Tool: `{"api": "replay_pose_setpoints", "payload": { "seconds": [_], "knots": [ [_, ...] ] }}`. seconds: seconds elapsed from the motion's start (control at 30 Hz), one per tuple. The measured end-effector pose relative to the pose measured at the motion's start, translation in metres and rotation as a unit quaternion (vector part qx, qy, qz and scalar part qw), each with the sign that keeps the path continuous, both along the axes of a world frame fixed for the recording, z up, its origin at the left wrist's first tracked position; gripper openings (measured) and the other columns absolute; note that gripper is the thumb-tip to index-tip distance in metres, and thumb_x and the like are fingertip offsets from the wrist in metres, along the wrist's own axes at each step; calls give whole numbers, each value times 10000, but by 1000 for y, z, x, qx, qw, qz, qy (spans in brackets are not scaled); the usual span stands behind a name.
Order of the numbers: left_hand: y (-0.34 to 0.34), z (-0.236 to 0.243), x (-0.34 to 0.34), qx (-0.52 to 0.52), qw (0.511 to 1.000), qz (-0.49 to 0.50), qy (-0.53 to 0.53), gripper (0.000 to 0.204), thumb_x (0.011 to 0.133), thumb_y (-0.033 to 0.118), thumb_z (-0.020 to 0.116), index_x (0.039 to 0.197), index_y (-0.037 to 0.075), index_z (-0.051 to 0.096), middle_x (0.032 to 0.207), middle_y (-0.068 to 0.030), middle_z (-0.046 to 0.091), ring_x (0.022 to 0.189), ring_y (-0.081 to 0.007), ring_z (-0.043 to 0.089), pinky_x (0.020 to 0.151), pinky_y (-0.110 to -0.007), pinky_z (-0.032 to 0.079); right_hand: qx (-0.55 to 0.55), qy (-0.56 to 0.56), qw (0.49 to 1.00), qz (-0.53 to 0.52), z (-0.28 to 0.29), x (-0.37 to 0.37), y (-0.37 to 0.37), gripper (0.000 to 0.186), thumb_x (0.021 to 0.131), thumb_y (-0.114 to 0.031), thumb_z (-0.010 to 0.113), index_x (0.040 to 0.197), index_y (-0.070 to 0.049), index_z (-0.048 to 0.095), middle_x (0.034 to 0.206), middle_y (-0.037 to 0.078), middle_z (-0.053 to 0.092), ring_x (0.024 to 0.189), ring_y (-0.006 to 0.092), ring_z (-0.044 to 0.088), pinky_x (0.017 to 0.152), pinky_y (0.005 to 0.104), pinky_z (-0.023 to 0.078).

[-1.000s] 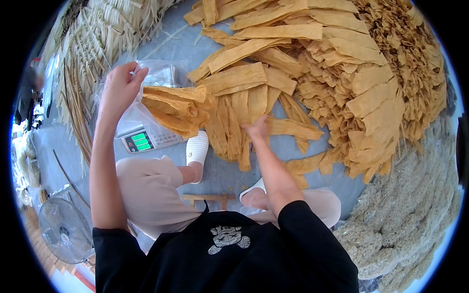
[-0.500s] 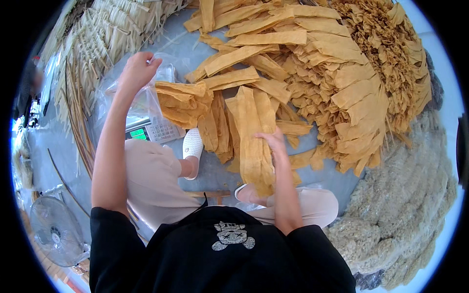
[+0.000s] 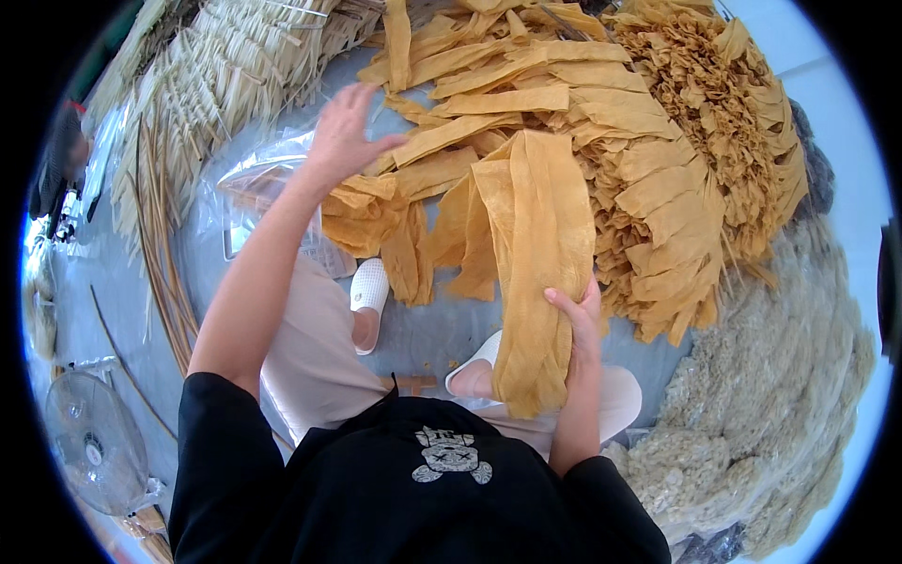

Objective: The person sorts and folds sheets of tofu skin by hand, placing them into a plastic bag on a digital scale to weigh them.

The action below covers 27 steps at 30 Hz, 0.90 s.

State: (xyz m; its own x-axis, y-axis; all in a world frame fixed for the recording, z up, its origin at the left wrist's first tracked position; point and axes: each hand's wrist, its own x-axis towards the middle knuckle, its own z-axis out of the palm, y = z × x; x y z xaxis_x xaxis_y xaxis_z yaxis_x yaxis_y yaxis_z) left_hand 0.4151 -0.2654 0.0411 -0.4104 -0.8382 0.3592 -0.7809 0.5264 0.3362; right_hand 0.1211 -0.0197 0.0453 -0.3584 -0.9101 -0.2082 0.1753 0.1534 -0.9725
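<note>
A stack of long, flat, golden-yellow sheets [image 3: 540,216] with a dry, leathery look is in my right hand [image 3: 578,315]. The fingers wrap round its right edge and the thumb presses on the front. The stack stands nearly upright over my right foot, its lower end close to my lap. Up at the left, my left hand [image 3: 346,136] hangs in the air, empty, with fingers spread and thumb out. Beyond it lie more loose golden strips [image 3: 507,99], overlapping on the floor. A crumpled golden bunch [image 3: 362,211] is below my left hand.
Clear plastic bags partly cover a scale [image 3: 240,235] behind my left forearm. A heap of golden strips [image 3: 658,179] spreads at right, with a pale fluffy bagged pile [image 3: 761,395] nearer. Pale woven strips [image 3: 235,66], thin canes [image 3: 155,207] and a fan [image 3: 94,442] are on the left.
My left hand has moved right and slightly up, and its fingers have spread from a closed pose. My right hand has drawn the stack of golden sheets toward me and to the right.
</note>
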Motion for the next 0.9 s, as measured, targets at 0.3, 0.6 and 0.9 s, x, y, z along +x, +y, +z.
{"api": "replay_pose_setpoints", "payload": {
  "seconds": [0.3,0.6,0.9],
  "knots": [
    [38,22,-73,438,714,-289,463,741,869,599,287,1395,94,156,1433,-109,187,1325,-238,171,1070,-347,170,-133,60,988,45,62,12,16,692,584,-35,736,1189,12,405,1076,111,534,971,193,538,839,303,433],
    [135,35,-86,555,538,-224,594,691,743,290,678,1285,51,322,1213,-54,470,1108,-190,462,925,-343,393,-155,186,968,61,45,52,19,668,638,-41,743,1179,28,357,1063,133,529,986,214,529,840,322,433],
    [172,-21,-64,619,392,-85,675,503,712,174,618,1174,45,467,1060,-123,570,966,-262,556,874,-390,448,-93,161,982,43,33,58,40,426,803,-100,619,1170,3,428,1056,110,561,935,200,543,819,290,422]
  ]
}}
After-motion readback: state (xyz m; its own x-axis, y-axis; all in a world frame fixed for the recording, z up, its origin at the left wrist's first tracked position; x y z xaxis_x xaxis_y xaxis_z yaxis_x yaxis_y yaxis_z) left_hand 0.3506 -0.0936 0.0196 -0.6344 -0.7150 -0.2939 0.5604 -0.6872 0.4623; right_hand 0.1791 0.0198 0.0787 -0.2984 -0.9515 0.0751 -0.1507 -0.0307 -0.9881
